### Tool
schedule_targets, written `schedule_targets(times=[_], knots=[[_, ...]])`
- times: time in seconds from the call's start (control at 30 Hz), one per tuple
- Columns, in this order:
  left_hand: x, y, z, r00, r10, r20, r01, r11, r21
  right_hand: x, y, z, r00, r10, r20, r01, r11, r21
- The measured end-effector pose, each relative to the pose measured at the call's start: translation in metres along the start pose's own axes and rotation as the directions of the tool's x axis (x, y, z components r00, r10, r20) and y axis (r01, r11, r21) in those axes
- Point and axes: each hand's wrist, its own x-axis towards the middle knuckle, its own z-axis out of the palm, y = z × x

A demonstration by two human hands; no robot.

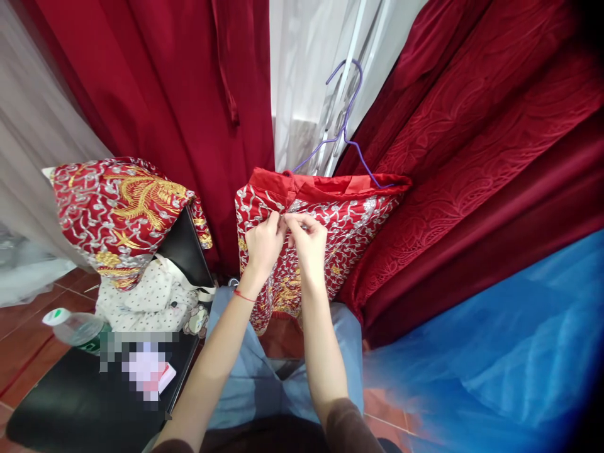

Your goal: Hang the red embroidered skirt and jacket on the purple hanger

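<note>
A red skirt (358, 217) with silver and gold embroidery hangs in front of me from a purple wire hanger (346, 126). Its plain red waistband (268, 184) has a front opening near the middle. Just below that band, my left hand (265, 244) pinches the cloth at the opening. Close beside it, fingertips nearly touching, my right hand (309, 239) pinches the same spot. Whatever small fastener may lie between the fingertips is hidden.
A matching embroidered garment (127, 214) drapes over a black chair (61, 402) at left. On the chair are a dotted cloth bag (141, 299), a plastic bottle (78, 328) and a blurred item. Red curtains (165, 75) hang behind; blue tulle (509, 365) spreads at right.
</note>
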Motion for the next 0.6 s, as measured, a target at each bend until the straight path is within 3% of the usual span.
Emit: schedule_targets(times=[0.1,0.17,0.3,0.4,0.47,0.53,0.6], knots=[[-0.003,0.001,-0.001,1.0,0.005,0.017,-0.004,1.0,-0.016,0.007,0.0,0.0,0.974,0.183,0.135,-0.214,0.939,0.271],[-0.004,0.002,-0.003,1.0,0.005,0.028,-0.004,1.0,-0.022,0.011,-0.004,0.003,0.956,0.248,0.157,-0.289,0.889,0.355],[-0.001,0.007,-0.008,0.999,-0.002,0.036,0.002,1.0,-0.011,0.023,-0.018,0.015,0.977,0.205,0.066,-0.215,0.904,0.37],[0.005,0.009,-0.011,1.0,0.002,0.025,-0.002,1.0,0.007,0.033,-0.023,0.018,0.996,0.09,0.012,-0.089,0.953,0.29],[0.007,0.007,-0.009,1.0,0.001,0.026,-0.002,1.0,0.02,0.035,-0.02,0.012,0.997,0.032,0.068,-0.045,0.98,0.195],[0.006,0.001,-0.006,0.999,0.005,0.044,-0.006,0.999,0.032,0.034,-0.016,0.0,0.989,-0.032,0.147,0.032,0.999,0.003],[0.004,-0.005,-0.003,0.998,0.026,0.058,-0.027,0.999,0.022,0.031,-0.016,-0.016,0.981,-0.143,0.134,0.174,0.949,-0.264]])
